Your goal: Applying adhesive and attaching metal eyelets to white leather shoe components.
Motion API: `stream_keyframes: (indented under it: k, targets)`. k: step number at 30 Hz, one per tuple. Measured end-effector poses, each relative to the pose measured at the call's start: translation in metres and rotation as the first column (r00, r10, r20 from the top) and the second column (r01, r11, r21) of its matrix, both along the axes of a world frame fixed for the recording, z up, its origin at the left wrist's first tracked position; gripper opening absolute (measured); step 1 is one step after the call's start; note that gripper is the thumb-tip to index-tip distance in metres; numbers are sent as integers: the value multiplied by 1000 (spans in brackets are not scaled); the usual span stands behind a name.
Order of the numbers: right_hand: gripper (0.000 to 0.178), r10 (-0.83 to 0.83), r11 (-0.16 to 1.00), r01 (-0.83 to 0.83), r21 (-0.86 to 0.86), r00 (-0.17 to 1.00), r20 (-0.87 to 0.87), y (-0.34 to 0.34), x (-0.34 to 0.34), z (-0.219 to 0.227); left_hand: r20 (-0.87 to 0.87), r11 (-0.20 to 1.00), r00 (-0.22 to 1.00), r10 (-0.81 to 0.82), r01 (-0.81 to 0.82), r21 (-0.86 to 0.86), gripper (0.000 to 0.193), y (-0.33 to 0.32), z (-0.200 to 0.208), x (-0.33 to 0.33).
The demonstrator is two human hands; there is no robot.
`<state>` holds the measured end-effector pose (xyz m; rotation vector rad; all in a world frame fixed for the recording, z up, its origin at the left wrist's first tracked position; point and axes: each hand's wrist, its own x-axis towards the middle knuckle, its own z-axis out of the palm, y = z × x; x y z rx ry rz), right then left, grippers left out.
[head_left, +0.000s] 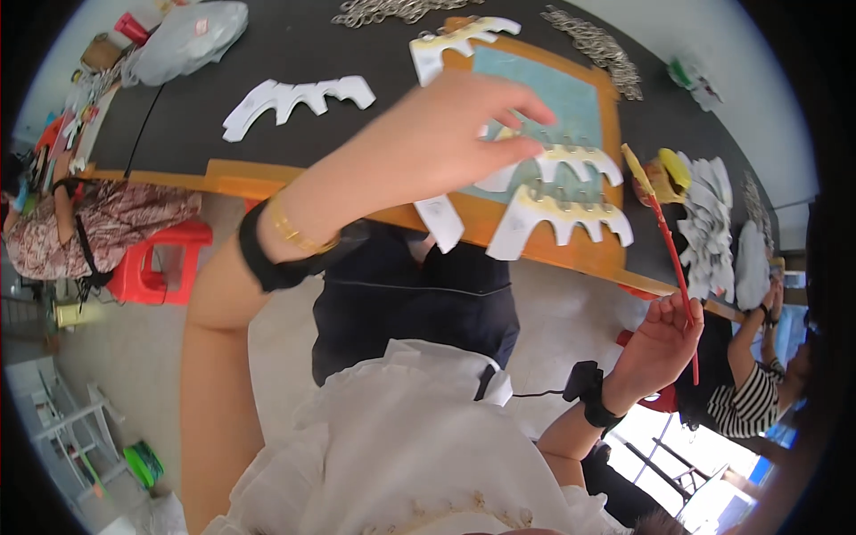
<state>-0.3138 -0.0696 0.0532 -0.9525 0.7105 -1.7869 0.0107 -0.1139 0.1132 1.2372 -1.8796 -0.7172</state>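
Note:
My left hand [477, 120] reaches over a blue-green mat [535, 76], thumb and fingers apart, nothing visible between them. Just below the fingers lies a white scalloped piece [584, 160] with a yellowish coated edge and small metal bits along it. A similar piece [526, 230] sits nearer me. Another coated white piece [430, 55] is at the mat's far edge, and a white strip [440, 221] sticks out over the table's front edge. Off to the right, my right hand [655, 343] is closed around a thin red-handled brush [669, 241], its pale tip pointing up and away.
On the black table [192, 116] lies a plain white scalloped piece [299, 100]. Metal chains [602, 49] rest at the far side. A yellow-rimmed container [664, 174] and stacked white pieces [709, 223] stand right. People sit at both sides; a red stool [165, 263] is left.

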Motion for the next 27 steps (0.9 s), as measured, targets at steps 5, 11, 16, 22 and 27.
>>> stream_keyframes:
  k: [5,11,16,22,27]
  targets:
    - [28,245,969,-234,83,957,-157,7,41,-25,-174,944,932,319,-296,144,20,75,-28,60]
    - [22,248,968,-191,165,844,-475,10,85,-33,-71,869,866,496,-494,39,15,91,-79,57]
    - [17,199,979,-178,101,701,-684,-5,103,-28,153,913,910,386,-353,-205,17,56,-86,49]
    - [16,246,966,-225,125,668,-702,-17,109,-26,349,946,887,303,-238,-219,18,36,-96,49]
    - [17,271,961,-225,162,641,-718,-27,111,-22,350,953,892,284,-222,-208,19,34,-100,54]
